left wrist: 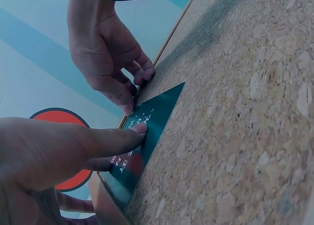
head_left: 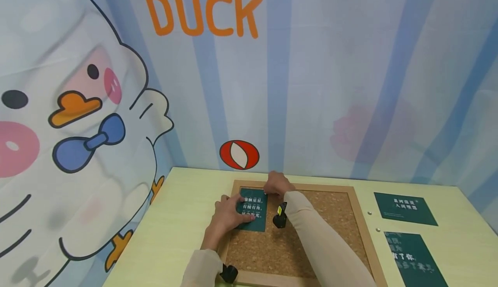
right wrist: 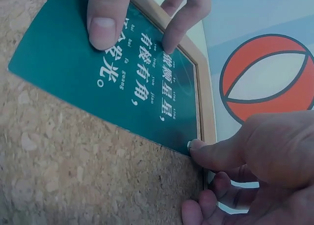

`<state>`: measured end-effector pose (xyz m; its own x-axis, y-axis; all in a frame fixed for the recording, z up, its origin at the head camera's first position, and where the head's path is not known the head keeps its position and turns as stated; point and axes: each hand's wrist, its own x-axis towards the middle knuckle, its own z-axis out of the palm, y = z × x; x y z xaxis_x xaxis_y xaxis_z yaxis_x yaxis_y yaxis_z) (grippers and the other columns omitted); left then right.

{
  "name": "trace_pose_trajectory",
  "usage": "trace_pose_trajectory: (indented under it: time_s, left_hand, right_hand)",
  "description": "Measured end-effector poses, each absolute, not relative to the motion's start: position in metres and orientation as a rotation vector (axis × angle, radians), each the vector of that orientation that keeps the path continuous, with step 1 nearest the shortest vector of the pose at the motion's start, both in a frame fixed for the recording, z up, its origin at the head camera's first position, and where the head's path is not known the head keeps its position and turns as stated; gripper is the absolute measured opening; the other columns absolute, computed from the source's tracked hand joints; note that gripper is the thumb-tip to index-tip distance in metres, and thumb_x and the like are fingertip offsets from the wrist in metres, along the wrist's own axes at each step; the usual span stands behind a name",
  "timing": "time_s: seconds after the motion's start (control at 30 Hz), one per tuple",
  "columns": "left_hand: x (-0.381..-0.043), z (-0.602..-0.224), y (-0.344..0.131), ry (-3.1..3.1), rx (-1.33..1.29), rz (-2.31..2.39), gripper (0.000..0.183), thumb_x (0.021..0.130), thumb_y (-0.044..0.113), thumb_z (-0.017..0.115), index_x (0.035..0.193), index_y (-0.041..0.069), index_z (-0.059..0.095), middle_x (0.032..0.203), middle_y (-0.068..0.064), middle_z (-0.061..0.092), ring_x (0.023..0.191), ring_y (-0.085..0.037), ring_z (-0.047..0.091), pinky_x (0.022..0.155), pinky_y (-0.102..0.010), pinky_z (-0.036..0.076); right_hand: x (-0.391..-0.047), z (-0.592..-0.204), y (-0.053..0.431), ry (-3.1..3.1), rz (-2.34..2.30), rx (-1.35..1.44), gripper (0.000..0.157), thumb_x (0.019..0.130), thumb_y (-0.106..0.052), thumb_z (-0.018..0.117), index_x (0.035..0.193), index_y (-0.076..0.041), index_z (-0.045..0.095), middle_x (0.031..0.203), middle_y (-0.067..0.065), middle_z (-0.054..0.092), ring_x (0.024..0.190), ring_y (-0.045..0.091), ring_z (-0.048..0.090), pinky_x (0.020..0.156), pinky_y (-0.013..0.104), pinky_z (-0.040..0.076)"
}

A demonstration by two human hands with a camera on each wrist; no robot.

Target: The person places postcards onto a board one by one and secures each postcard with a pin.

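left hand (head_left: 226, 213) spread, pressing green card (head_left: 257, 224) against corkboard (head_left: 268, 252) at far left, right hand (head_left: 279, 184) curled, thumb on pin (right wrist: 189, 145) at card's far right corner

So the table (head_left: 167, 226) here is a pale yellow one, kinda smooth looking, and the biggest thing on it is a cork board (head_left: 256, 252) with a light wood frame, lying near the far edge. Off to the right of it there's two dark green cards (head_left: 406, 209) with white Chinese text, one sideways up top and a taller one nearer the camera, which runs out of the shot at the bottom. They're close but not touching. Then between the board and the cards you've got two little round metallic tacks (head_left: 378, 230), sitting just apart from each other.
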<state>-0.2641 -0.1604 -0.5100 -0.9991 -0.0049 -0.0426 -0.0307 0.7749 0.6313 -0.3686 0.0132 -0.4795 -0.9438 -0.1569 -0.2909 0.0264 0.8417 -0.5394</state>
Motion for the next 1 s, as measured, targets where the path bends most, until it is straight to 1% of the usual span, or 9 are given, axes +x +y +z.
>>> trace_pose_trajectory:
  time_s: [0.13,0.3,0.47,0.53,0.63,0.7,0.77,0.87,1.0]
  left_hand:
    - [-0.264,-0.507,-0.157,2.921,-0.03,1.032,0.07,0.079,0.037,0.092,0.137,0.01,0.063,0.119,-0.02,0.05,0.109,-0.037,0.044,0.086,-0.058,0.051]
    - [-0.266,-0.506,-0.157,2.921,-0.031,1.02,0.071,0.079,0.038,0.092,0.137,0.01,0.063,0.122,-0.02,0.05,0.111,-0.038,0.045,0.087,-0.06,0.051]
    - [-0.267,-0.506,-0.157,2.91,-0.046,0.995,0.072,0.078,0.04,0.092,0.137,0.01,0.063,0.122,-0.02,0.051,0.113,-0.038,0.045,0.089,-0.059,0.051]
    - [-0.268,-0.506,-0.156,2.906,-0.058,0.981,0.072,0.078,0.04,0.092,0.136,0.01,0.063,0.122,-0.02,0.051,0.113,-0.038,0.045,0.088,-0.059,0.051]
    - [-0.269,-0.506,-0.155,2.9,-0.08,0.968,0.072,0.077,0.041,0.093,0.136,0.011,0.063,0.121,-0.02,0.051,0.113,-0.039,0.045,0.088,-0.058,0.052]
    - [-0.269,-0.506,-0.154,2.9,-0.085,0.958,0.073,0.077,0.041,0.092,0.136,0.011,0.063,0.122,-0.02,0.051,0.113,-0.039,0.045,0.089,-0.059,0.052]
    - [-0.269,-0.505,-0.154,2.901,-0.087,0.951,0.073,0.078,0.042,0.092,0.137,0.011,0.062,0.123,-0.02,0.051,0.114,-0.039,0.045,0.089,-0.059,0.052]
    - [-0.268,-0.504,-0.154,2.901,-0.086,0.947,0.074,0.078,0.041,0.092,0.138,0.011,0.062,0.124,-0.021,0.05,0.115,-0.04,0.045,0.09,-0.06,0.052]
    - [-0.267,-0.502,-0.153,2.895,-0.096,0.956,0.076,0.078,0.041,0.092,0.14,0.01,0.061,0.125,-0.021,0.05,0.116,-0.04,0.044,0.09,-0.061,0.052]
  right_hand:
    - [-0.368,-0.481,0.016,2.714,-0.804,-0.075,0.02,0.095,-0.005,0.064,0.077,-0.003,0.057,0.065,0.005,0.037,0.055,0.02,0.038,0.05,0.034,0.032]
    - [-0.369,-0.486,0.019,2.763,-0.795,-0.126,0.027,0.093,-0.006,0.065,0.069,-0.009,0.053,0.066,0.003,0.04,0.06,0.019,0.042,0.056,0.033,0.036]
    - [-0.367,-0.493,0.025,2.797,-0.852,-0.216,0.039,0.094,-0.007,0.064,0.061,-0.013,0.044,0.058,-0.001,0.033,0.053,0.015,0.033,0.054,0.031,0.03]
    - [-0.363,-0.495,0.027,2.808,-0.89,-0.265,0.04,0.095,-0.007,0.064,0.061,-0.013,0.044,0.057,-0.002,0.033,0.052,0.014,0.032,0.054,0.03,0.029]
    - [-0.358,-0.495,0.032,2.817,-0.944,-0.324,0.032,0.095,-0.009,0.067,0.067,-0.011,0.051,0.06,-0.002,0.041,0.056,0.015,0.04,0.056,0.029,0.032]
    - [-0.354,-0.492,0.036,2.818,-0.968,-0.36,0.024,0.095,-0.011,0.069,0.074,-0.008,0.057,0.066,0.0,0.049,0.061,0.017,0.048,0.059,0.029,0.037]
    - [-0.351,-0.491,0.04,2.799,-1.001,-0.38,0.019,0.095,-0.014,0.072,0.082,-0.007,0.06,0.073,0.002,0.054,0.068,0.018,0.052,0.062,0.029,0.04]
    - [-0.348,-0.488,0.046,2.751,-1.062,-0.425,0.017,0.097,-0.017,0.074,0.091,-0.007,0.062,0.081,0.004,0.058,0.074,0.019,0.055,0.065,0.029,0.043]
    - [-0.347,-0.484,0.059,2.673,-1.13,-0.518,0.014,0.099,-0.019,0.072,0.098,-0.008,0.063,0.086,0.004,0.061,0.076,0.019,0.056,0.065,0.031,0.046]
